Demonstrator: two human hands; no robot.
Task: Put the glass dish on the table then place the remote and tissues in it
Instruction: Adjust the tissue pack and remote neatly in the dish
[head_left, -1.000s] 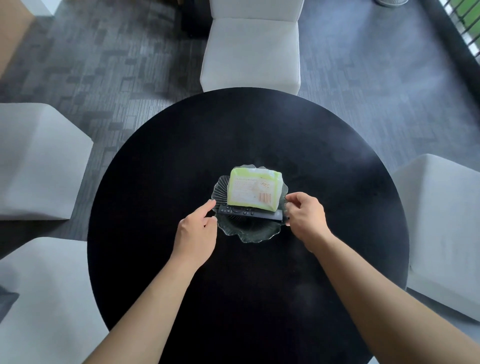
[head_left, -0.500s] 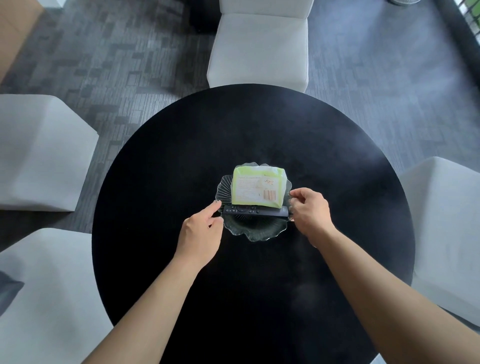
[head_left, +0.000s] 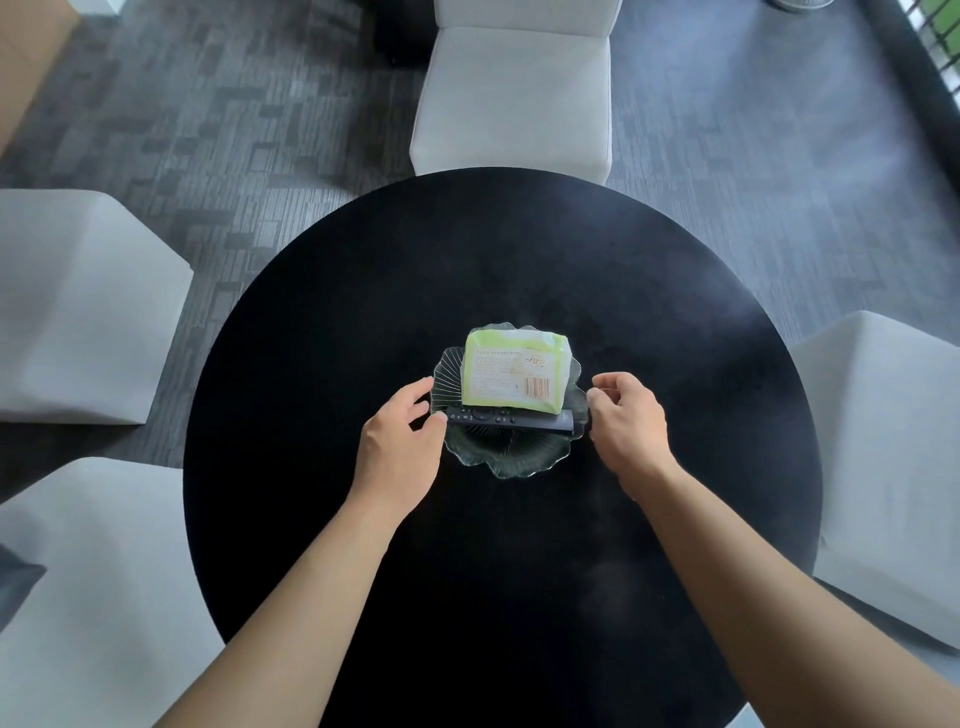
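A ribbed, flower-shaped glass dish (head_left: 519, 462) stands on the round black table (head_left: 519, 249), a little nearer than its centre. In the dish lies a green and white tissue pack (head_left: 514, 374), with a black remote (head_left: 511, 418) lying crosswise against its near side. My left hand (head_left: 400, 441) is at the dish's left rim, fingers spread, thumb close to the remote's left end. My right hand (head_left: 628, 426) hovers at the right rim with loosely curled fingers. Neither hand grips anything.
Several pale upholstered chairs ring the table: one at the far side (head_left: 514, 93), two on the left (head_left: 78, 306), one on the right (head_left: 893, 457). Grey patterned carpet (head_left: 234, 130) covers the floor.
Both hands have let go of the remote's ends and drawn slightly outward to the dish's rim. The remote now rests in the dish against the tissue pack.
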